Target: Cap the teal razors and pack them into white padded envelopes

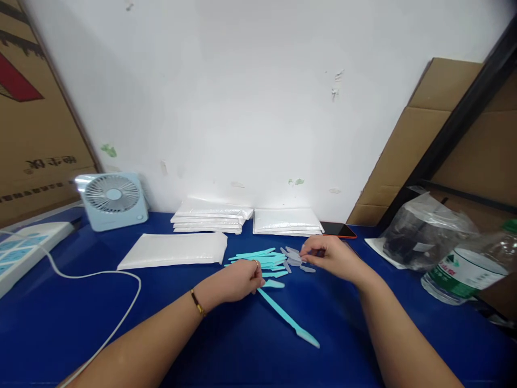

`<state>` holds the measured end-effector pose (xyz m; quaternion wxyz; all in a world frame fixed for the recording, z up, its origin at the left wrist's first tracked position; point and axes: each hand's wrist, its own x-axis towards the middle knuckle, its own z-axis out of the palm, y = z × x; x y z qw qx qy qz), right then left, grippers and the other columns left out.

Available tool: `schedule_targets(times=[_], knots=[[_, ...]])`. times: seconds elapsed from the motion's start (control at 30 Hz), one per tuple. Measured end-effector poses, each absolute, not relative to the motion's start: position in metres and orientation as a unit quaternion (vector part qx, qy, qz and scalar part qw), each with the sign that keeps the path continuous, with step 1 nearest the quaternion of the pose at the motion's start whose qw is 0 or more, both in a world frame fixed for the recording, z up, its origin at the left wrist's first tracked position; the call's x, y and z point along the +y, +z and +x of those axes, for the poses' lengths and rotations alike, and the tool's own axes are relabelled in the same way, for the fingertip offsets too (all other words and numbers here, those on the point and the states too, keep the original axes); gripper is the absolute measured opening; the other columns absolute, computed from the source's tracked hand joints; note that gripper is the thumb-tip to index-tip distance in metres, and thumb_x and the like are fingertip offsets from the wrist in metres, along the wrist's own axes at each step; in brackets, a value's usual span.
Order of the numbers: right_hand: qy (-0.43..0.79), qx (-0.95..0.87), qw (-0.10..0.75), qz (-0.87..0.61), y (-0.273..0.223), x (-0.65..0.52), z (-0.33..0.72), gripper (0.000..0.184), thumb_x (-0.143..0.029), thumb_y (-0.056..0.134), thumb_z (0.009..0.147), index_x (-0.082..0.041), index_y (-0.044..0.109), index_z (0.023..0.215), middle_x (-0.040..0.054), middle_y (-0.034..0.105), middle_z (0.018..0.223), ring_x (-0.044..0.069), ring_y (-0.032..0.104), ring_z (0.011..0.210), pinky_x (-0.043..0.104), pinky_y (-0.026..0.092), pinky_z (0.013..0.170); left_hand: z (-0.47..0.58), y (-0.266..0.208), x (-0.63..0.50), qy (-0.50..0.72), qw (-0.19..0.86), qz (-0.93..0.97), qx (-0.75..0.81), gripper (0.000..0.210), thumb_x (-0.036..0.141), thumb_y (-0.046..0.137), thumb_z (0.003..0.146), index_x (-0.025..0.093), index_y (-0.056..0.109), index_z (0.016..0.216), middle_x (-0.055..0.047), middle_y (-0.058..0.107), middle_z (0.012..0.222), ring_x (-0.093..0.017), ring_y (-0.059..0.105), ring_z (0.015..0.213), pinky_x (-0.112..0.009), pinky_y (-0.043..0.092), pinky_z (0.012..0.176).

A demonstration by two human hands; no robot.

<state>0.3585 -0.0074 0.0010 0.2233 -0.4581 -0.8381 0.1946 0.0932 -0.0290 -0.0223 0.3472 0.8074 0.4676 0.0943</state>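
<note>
My left hand (242,279) is closed, its fingertips pinching the handle end of a turquoise eyebrow razor (283,314) that points toward the lower right. Behind and beside that hand lies a loose pile of similar turquoise razors (269,261). One more razor (274,284) shows just past the fingertips, partly hidden by them. To the right of the pile are several small translucent blade caps (293,255). Over their right side, my right hand (329,256) has thumb and index finger pinched together on what looks like one of these caps. The fingers partly hide it.
Stacks of white padded envelopes (212,213) (286,220) stand against the wall, and a single envelope (175,250) lies at left. A blue fan (113,200), a white cable (135,291) and a power strip (30,248) are left. Rightward are a phone (339,230) and a plastic bottle (464,272).
</note>
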Motion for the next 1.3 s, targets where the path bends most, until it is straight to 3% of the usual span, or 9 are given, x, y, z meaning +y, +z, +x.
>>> schedule_targets(times=[0.13,0.33,0.43,0.87,1.0,1.17,1.3], knots=[[0.152,-0.819,0.092,-0.546,-0.004,0.003,0.38,0.016,-0.029,0.069,0.062,-0.021,0.07,0.076,0.0013,0.066,0.07,0.015,0.057,0.061,0.022,0.038,0.053,0.097,-0.022,-0.042,0.083,0.219,0.854,0.465,0.022,0.04,0.049,0.079,0.02,0.057,0.074,-0.002,0.06,0.074,-0.016,0.052,0.066,-0.025,0.033,0.054],[0.212,-0.807,0.035,-0.551,-0.017,0.006,0.374,0.006,-0.022,0.065,0.062,-0.02,0.068,0.067,0.0007,0.065,0.061,0.014,0.056,0.054,0.021,0.036,0.048,0.094,-0.022,-0.032,0.104,0.119,0.856,0.491,0.023,0.041,0.053,0.078,0.021,0.061,0.085,-0.004,0.061,0.086,-0.019,0.054,0.081,-0.026,0.035,0.062],[0.254,-0.815,0.013,-0.52,-0.018,0.001,0.37,0.008,-0.022,0.066,0.059,-0.02,0.068,0.067,0.0,0.063,0.058,0.013,0.055,0.051,0.02,0.035,0.045,0.092,-0.024,-0.024,0.094,0.108,0.858,0.493,0.027,0.044,0.048,0.081,0.021,0.062,0.082,-0.005,0.062,0.081,-0.02,0.055,0.077,-0.027,0.035,0.061],[0.203,-0.848,0.026,-0.49,-0.005,-0.014,0.351,0.003,-0.016,0.063,0.061,-0.019,0.061,0.062,-0.002,0.06,0.058,0.011,0.053,0.05,0.019,0.034,0.044,0.092,-0.023,-0.03,0.081,0.149,0.866,0.471,0.025,0.042,0.064,0.067,0.023,0.061,0.083,-0.001,0.062,0.08,-0.017,0.055,0.07,-0.025,0.029,0.052],[0.175,-0.848,0.056,-0.498,-0.007,-0.012,0.355,0.01,-0.022,0.066,0.062,-0.019,0.061,0.07,-0.0011,0.061,0.064,0.012,0.053,0.053,0.019,0.032,0.046,0.093,-0.02,-0.035,0.078,0.162,0.876,0.446,0.017,0.035,0.064,0.068,0.023,0.064,0.08,-0.001,0.063,0.075,-0.017,0.055,0.07,-0.024,0.03,0.053],[0.088,-0.847,0.12,-0.51,-0.013,-0.004,0.352,0.012,-0.015,0.053,0.071,-0.018,0.063,0.078,0.0032,0.062,0.075,0.013,0.053,0.061,0.021,0.035,0.054,0.098,-0.015,-0.038,0.077,0.207,0.885,0.411,0.017,0.038,0.058,0.074,0.022,0.065,0.072,0.0,0.064,0.068,-0.015,0.054,0.063,-0.024,0.031,0.051],[0.064,-0.859,0.143,-0.488,-0.023,0.004,0.346,0.017,-0.015,0.051,0.075,-0.018,0.066,0.084,0.0055,0.063,0.084,0.015,0.056,0.07,0.023,0.039,0.063,0.099,-0.018,-0.035,0.116,0.162,0.872,0.447,0.016,0.03,0.051,0.078,0.022,0.064,0.074,-0.001,0.064,0.072,-0.015,0.055,0.066,-0.024,0.031,0.054]])
